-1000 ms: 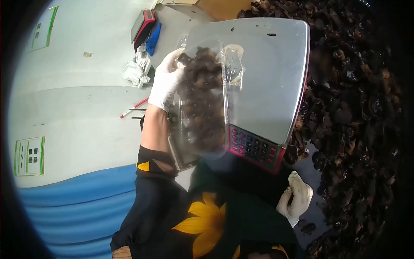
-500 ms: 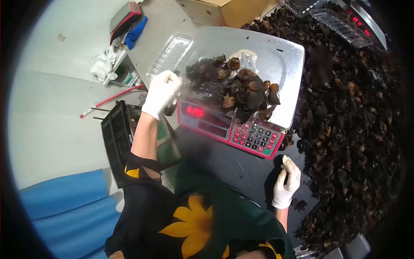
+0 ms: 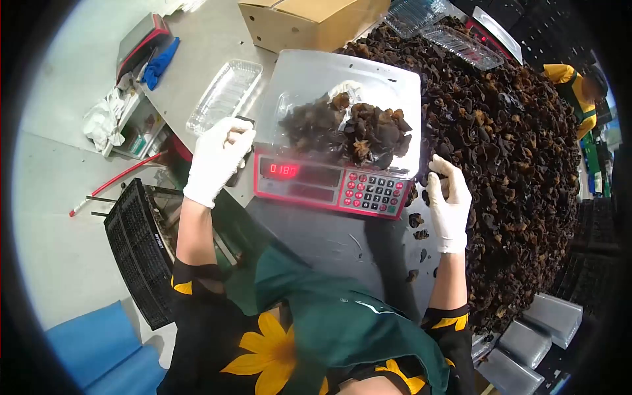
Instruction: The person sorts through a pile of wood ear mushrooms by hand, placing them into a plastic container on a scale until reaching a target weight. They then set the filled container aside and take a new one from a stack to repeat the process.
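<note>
My left hand [image 3: 217,158], in a white glove, is closed with curled fingers at the left side of a red-framed digital scale [image 3: 299,184]. What its fingers hold, if anything, is hidden. A dark flat object [image 3: 236,178] shows partly from behind this hand. On the metal pan [image 3: 395,79] a clear tray carries a heap of wood ear mushrooms [image 3: 378,131]; the display glows red. My right hand [image 3: 451,204], gloved too, has its thumb and fingers bent but apart, right of the keypad and beside the large mushroom pile [image 3: 513,171].
A clear plastic tray [image 3: 227,92] lies left of the scale, with a cardboard box [image 3: 309,23] behind. More clear trays [image 3: 461,46] rest on the pile near a second scale [image 3: 494,33]. A black crate [image 3: 138,253] stands at left. Another person [image 3: 573,92] is at far right.
My right hand has risen from the near table to beside the scale, its fingers spreading. The view has shifted, bringing another person into sight. The reading on the display has changed.
</note>
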The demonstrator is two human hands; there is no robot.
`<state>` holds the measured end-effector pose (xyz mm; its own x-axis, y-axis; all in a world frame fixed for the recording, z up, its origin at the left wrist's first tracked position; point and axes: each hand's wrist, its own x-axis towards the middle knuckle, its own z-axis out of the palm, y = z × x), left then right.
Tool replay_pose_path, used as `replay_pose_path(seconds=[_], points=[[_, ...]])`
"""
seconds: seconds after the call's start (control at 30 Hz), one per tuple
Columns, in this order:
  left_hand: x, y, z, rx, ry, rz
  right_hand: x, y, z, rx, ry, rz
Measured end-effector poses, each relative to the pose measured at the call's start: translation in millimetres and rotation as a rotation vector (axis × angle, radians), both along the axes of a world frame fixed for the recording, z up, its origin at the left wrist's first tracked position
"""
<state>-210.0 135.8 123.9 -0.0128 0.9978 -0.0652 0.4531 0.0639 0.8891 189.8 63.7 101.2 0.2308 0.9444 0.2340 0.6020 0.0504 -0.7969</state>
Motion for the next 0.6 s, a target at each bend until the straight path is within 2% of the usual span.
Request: replay_pose_path(seconds=[0.17, 0.2, 0.27, 0.3, 0.33, 0.4, 0.6], points=[[-11.1, -8.2, -9.8, 0.037, -0.074, 0.002, -15.0, 6.8, 29.1, -0.020, -0.071, -0.015], [-12.5, -9.3, -10.7, -0.015, -0.097, 0.025, -13.0, 9.9, 30.9, 0.007, -0.160, 0.019], [-18.4, -15.6, -20.9, 0.025, -0.130, 0.044, -23.8, 13.2, 49.7, -0.089, -0.020, 0.052], [-16.9, -19.2, -17.6, -0.047, -0.130, 0.088, -24.0, 20.2, 45.2, -0.009, -0.204, 0.062], [-17.1, -22.5, -20.6, -0.048, -0.140, 0.079, -26.5, 25.0, 44.5, 0.026, -0.261, 0.074], [-21.6, -28.6, -27.7, -0.047, -0.154, 0.070, -39.5, 36.6, 46.8, 0.085, -0.256, 0.116], [-20.6, -40.1, -36.0, -0.065, -0.178, 0.088, -70.8, 82.2, 47.7, 0.207, -0.570, 0.100]])
